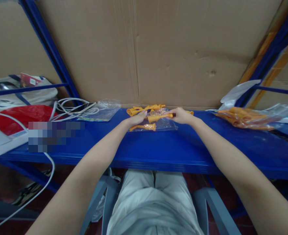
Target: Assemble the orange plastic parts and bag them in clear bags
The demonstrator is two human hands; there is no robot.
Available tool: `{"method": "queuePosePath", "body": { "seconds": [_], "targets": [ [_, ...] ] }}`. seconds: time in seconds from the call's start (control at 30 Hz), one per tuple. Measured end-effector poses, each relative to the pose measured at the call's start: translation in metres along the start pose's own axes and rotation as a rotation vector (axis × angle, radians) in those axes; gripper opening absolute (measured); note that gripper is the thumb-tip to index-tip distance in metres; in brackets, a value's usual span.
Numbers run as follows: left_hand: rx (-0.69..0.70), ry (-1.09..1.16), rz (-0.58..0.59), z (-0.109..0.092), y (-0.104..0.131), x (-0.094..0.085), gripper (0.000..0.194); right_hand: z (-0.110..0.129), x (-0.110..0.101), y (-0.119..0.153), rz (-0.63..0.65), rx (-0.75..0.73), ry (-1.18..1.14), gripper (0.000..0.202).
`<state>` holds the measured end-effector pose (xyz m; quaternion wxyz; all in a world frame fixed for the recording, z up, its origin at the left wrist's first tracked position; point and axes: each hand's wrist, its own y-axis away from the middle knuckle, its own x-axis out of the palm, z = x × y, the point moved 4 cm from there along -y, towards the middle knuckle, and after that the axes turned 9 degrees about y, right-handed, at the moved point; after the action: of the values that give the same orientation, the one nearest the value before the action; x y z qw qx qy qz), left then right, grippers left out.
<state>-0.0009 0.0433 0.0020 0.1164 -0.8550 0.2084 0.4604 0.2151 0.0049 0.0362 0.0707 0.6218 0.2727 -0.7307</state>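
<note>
Several orange plastic pieces with flared ends lie on the blue shelf in front of me, on and around a clear plastic bag (165,124). My right hand (180,116) has its fingers closed on the end of one orange piece (159,117). At the left of the same group is my left hand (137,119), its fingertips among the pieces; what they hold, if anything, is hidden. Nearer to me, below my left hand, another orange piece (144,127) lies on the bag's edge. More orange pieces (146,108) sit behind my hands.
On the right of the blue shelf (168,150) lies a clear bag of orange pieces (244,118). White cables (68,107), a flat plastic packet (104,111), a red bag (31,117) and a white power strip (9,143) are at the left. Cardboard (163,52) stands behind.
</note>
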Motion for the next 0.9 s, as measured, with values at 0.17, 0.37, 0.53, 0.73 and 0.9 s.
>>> {"method": "queuePosePath", "body": {
  "seconds": [0.17, 0.37, 0.53, 0.73, 0.9],
  "targets": [
    [-0.035, 0.119, -0.054, -0.002, -0.001, 0.002, 0.066, 0.009, 0.002, 0.003, -0.072, 0.136, 0.175, 0.049],
    [-0.024, 0.218, -0.090, 0.005, -0.010, 0.006, 0.064, 0.015, -0.006, 0.007, -0.132, 0.206, 0.477, 0.052],
    [0.014, 0.295, -0.121, 0.016, -0.016, 0.007, 0.065, 0.021, -0.012, 0.008, -0.115, 0.262, 0.618, 0.047],
    [0.070, 0.270, -0.173, 0.023, -0.022, 0.005, 0.067, 0.025, -0.004, 0.006, -0.042, 0.293, 0.509, 0.041],
    [0.109, 0.238, -0.225, 0.025, -0.022, 0.003, 0.068, 0.007, 0.002, 0.002, -0.080, 0.382, 0.025, 0.045]
  ]
}}
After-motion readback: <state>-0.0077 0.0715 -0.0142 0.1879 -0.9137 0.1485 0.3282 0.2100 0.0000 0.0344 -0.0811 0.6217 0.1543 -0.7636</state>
